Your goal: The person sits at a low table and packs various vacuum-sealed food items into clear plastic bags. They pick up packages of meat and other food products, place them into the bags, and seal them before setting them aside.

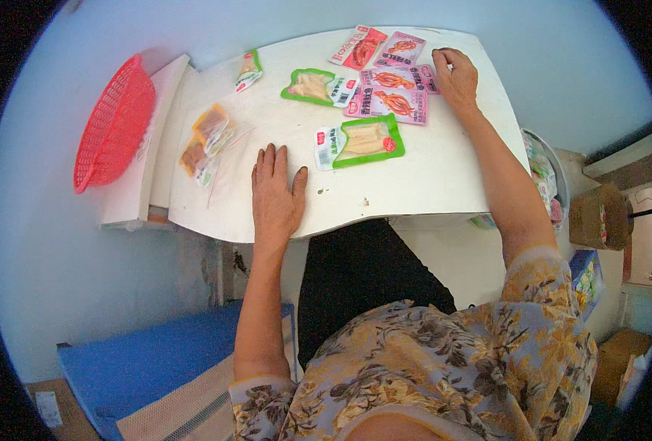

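Note:
My left hand (277, 190) rests palm down on the white table (237, 220), fingers a little apart, holding nothing. My right hand (457, 77) lies at the table's right side with curled fingers, beside the pink snack packets (394, 103); whether it grips anything is hidden. A red-and-pink packet (359, 47) lies behind these, next to another pink packet (402, 48). Green-edged food packets lie in front (364, 140), farther left (317, 87) and, smaller, near the back edge (249, 70). Left of my left hand, yellow-edged packets (213, 129) lie by a clear plastic bag (229, 165).
A red plastic basket (115, 124) leans at the far left on a white ledge (163, 127). Right of the table stand a tub of packets (546, 171), a brown woven basket (598, 218) and a blue crate (586, 278). A blue surface (155, 364) is at lower left.

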Demonstrator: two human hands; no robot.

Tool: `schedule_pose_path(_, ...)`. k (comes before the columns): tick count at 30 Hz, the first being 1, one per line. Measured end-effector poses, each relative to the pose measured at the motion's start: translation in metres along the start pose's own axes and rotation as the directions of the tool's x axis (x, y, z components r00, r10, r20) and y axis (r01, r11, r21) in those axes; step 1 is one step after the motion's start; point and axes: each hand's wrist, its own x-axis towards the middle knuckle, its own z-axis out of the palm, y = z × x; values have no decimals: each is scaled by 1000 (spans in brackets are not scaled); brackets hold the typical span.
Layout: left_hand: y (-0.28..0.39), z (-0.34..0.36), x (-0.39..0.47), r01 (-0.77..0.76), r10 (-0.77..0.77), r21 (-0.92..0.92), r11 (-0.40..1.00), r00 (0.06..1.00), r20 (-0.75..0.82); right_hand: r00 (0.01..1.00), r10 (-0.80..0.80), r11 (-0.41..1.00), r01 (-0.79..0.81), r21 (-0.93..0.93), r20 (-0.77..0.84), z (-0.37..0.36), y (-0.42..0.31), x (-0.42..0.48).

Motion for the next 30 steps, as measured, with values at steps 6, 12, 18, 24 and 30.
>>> schedule_pose_path(6,-2,0,0,-21,21,26,999,1000,-10,999,34,998,-34,-52,-6,-1,4,2)
schedule_pose_path(12,-4,1,-2,-83,83,13,996,995,-57,985,139,989,-143,-32,-105,-12,4,-4)
schedule_pose_path(18,-4,-2,0,-55,54,-39,998,998,-26,979,129,965,-87,-246,159,-54,1,-36)
schedule_pose_path(24,-6,-4,-1,-64,63,-28,998,998,-20,845,212,826,113,-552,490,-165,-54,-104)
schedule_pose_path(30,-5,-10,-2,-87,90,-80,993,996,26,867,242,799,77,-597,436,-180,-81,-134)
